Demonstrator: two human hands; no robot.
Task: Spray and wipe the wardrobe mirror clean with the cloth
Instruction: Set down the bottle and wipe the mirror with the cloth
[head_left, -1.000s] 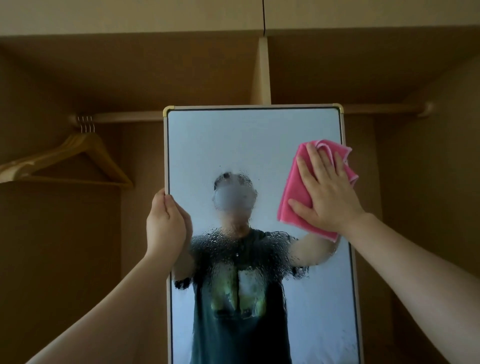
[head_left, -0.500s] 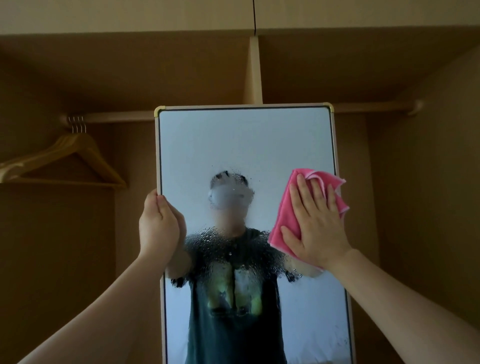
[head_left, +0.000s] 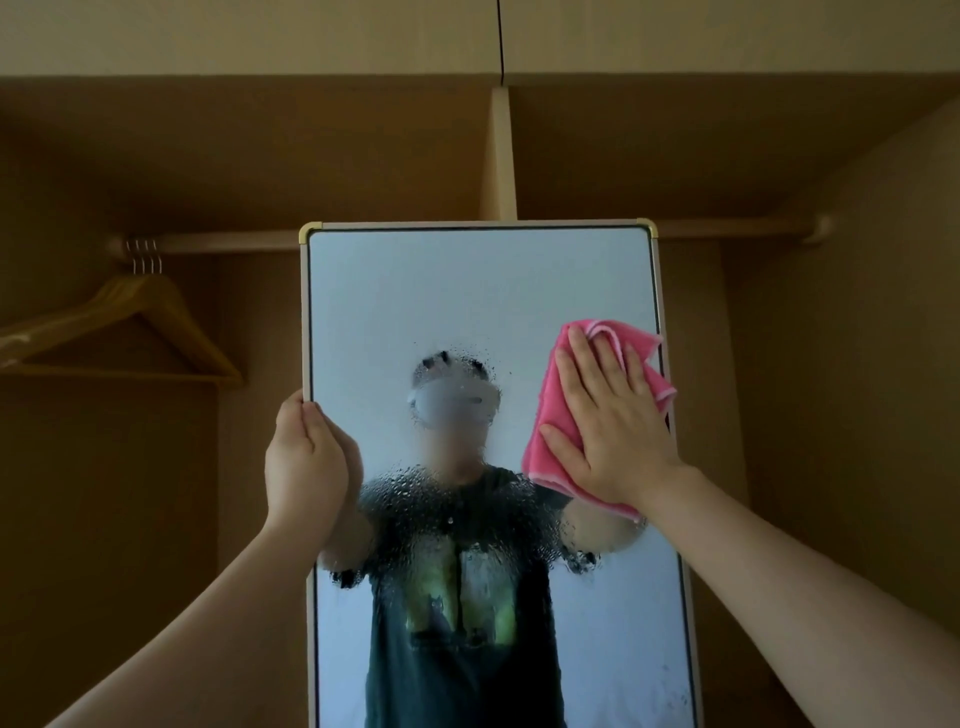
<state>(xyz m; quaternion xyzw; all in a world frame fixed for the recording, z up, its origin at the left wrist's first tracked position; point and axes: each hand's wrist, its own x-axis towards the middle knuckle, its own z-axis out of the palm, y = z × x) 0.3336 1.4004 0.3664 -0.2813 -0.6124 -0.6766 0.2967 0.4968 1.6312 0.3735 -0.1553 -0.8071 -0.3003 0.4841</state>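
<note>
An open wooden wardrobe (head_left: 831, 364) was seen, its brown panels set behind and on both sides of the mirror (head_left: 467, 291). The mirror, a tall rectangular glass in a pale frame with brass-coloured top corners, was held upright, its lower end cut off by the picture's edge. A vertical divider panel (head_left: 501, 156) was placed directly above the mirror's top edge. A wooden hanging rail (head_left: 223, 241) was run level with that edge and passed behind the mirror. Wooden coat hangers (head_left: 135, 322) were hung from the rail, well to the left of the mirror. A pink microfibre cloth (head_left: 550, 415), loosely folded, was pressed against the glass at the mirror's right edge, with one corner lapped over the frame. The right hand (head_left: 608, 426) was laid flat on the cloth, its fingers straight and slightly spread and its thumb stretched out to the left. The left hand (head_left: 304, 462) was curled round the mirror's left frame edge at about the same height and gripped it, with the fingertips hidden behind the frame. Spray droplets (head_left: 441, 499) were beaded over the middle of the glass, between the two hands and below them.
</note>
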